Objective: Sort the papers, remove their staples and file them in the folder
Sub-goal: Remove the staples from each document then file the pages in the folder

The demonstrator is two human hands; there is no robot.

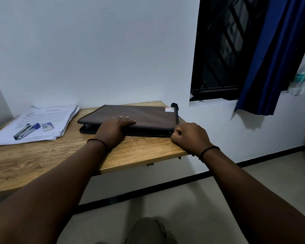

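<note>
A dark brown zippered folder (144,114) lies flat on the right half of the wooden desk (42,161). My left hand (113,128) rests flat on its near edge, fingers straight across the cover. At the folder's near right corner, my right hand (188,134) pinches the zipper pull with curled fingers. The near left part of the zip gapes. A stack of printed papers (48,118) lies at the desk's far left, with a blue and silver stapler (26,132) and a small staple box (47,126) on top.
The desk's right edge ends just past the folder, with open floor (253,175) beyond. A white wall stands behind. At the right are a dark window (224,50), a blue curtain (271,67) and a water bottle (299,79) on the sill.
</note>
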